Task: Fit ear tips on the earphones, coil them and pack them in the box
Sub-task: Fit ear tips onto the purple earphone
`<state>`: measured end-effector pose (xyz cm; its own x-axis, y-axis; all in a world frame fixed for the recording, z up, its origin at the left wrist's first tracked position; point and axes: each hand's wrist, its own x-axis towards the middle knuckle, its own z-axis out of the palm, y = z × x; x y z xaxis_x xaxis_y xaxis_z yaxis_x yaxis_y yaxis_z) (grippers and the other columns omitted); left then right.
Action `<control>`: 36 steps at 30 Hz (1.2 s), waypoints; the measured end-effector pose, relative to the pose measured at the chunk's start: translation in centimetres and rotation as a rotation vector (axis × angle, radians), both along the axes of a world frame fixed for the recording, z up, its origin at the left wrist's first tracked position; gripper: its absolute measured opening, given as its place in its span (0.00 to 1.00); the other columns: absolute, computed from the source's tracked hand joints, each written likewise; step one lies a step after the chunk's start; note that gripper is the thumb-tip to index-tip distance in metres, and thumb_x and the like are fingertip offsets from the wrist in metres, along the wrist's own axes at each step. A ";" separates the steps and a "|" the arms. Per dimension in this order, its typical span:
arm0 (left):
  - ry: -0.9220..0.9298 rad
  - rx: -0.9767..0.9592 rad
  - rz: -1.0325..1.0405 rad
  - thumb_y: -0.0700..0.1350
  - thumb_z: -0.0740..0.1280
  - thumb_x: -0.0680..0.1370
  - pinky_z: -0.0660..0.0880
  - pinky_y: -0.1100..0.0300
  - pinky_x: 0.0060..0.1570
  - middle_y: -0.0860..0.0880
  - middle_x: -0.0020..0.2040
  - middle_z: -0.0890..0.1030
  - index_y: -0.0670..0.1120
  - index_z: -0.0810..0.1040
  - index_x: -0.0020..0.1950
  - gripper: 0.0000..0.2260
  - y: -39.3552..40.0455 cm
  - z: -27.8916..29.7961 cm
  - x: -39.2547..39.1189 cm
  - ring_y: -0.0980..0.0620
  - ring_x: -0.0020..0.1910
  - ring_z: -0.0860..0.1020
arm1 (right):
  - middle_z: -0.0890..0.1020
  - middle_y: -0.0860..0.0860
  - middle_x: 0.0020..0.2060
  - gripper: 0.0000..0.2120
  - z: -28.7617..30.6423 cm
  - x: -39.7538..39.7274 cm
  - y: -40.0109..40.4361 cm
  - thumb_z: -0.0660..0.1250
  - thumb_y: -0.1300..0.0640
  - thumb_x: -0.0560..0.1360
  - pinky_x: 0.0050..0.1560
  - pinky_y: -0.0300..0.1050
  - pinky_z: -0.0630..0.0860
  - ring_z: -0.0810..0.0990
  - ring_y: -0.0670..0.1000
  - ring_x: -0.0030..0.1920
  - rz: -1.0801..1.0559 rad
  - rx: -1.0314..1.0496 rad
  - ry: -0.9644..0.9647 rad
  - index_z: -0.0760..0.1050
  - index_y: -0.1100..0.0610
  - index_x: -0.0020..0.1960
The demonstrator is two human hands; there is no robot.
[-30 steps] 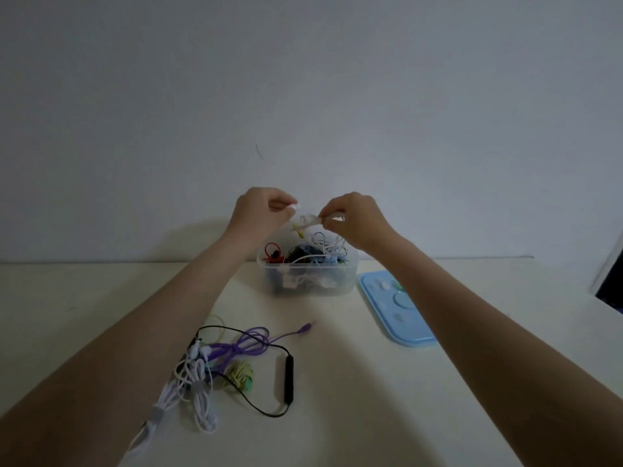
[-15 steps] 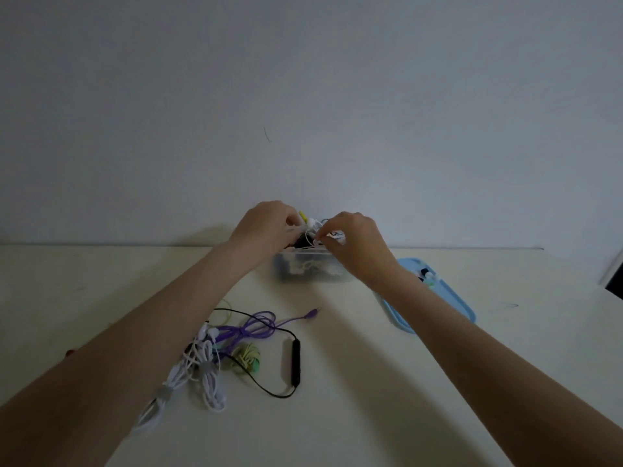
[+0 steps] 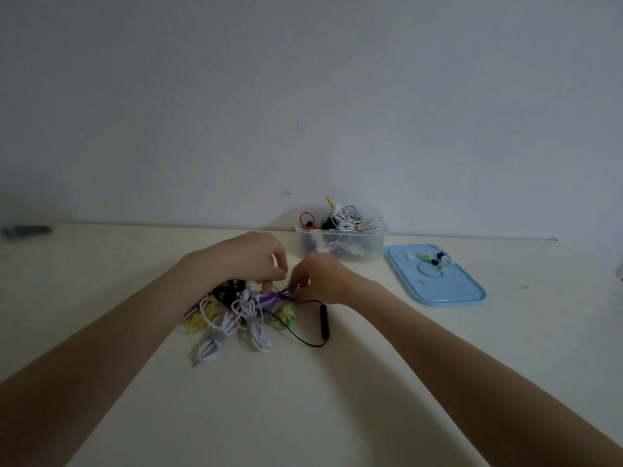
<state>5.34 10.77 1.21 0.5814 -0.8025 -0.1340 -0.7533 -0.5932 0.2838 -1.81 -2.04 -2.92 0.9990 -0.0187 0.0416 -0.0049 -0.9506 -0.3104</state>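
A tangle of earphones (image 3: 241,313) is lying on the pale table (image 3: 337,399), white, purple, yellow-green and black cords heaped together in front of the person. The purple earphones (image 3: 269,299) are sitting at the top of the heap, and both hands are working at them. The right hand (image 3: 322,278) is pinching the purple cord between curled fingertips at its right end. The left hand (image 3: 242,257) is arching over the heap with fingers curled down, one fingertip touching the purple cord; whether it is actually gripping anything cannot be told. A black cord with an inline remote (image 3: 323,320) is looping out to the right of the pile. Beyond the hands, against the wall, a clear plastic box (image 3: 340,239) is standing open, already holding coiled earphones. Just right of it, a blue lid (image 3: 438,288) is lying flat, with small ear tips (image 3: 428,257) scattered at its far end.
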 end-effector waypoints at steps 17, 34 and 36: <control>-0.236 0.114 0.115 0.47 0.68 0.74 0.68 0.61 0.41 0.46 0.48 0.81 0.44 0.81 0.50 0.09 -0.9 -0.2 -0.5 0.50 0.43 0.75 | 0.74 0.48 0.25 0.05 6.7 -5.2 -6.1 0.73 0.60 0.69 0.27 0.31 0.66 0.71 0.42 0.25 -0.446 0.294 -0.364 0.82 0.61 0.42; -0.176 -0.172 -0.154 0.40 0.66 0.75 0.69 0.66 0.43 0.50 0.49 0.82 0.46 0.82 0.51 0.08 -7.4 -3.5 -3.7 0.55 0.44 0.77 | 0.77 0.53 0.58 0.23 1.4 -7.3 -6.8 0.72 0.54 0.69 0.52 0.40 0.68 0.75 0.53 0.58 -0.286 -0.037 0.038 0.73 0.55 0.63; -0.162 -0.254 -0.148 0.40 0.66 0.75 0.67 0.68 0.41 0.50 0.48 0.82 0.46 0.82 0.51 0.08 -6.9 -3.1 -3.6 0.57 0.40 0.74 | 0.76 0.55 0.59 0.21 0.7 -6.0 -5.5 0.71 0.56 0.71 0.53 0.43 0.70 0.75 0.54 0.58 -0.244 -0.131 0.072 0.73 0.57 0.63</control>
<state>1.75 3.86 -1.91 0.4537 -0.8757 0.1655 -0.8733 -0.3998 0.2784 -7.82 -7.55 -2.17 0.9660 -0.2584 -0.0119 -0.2564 -0.9504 -0.1760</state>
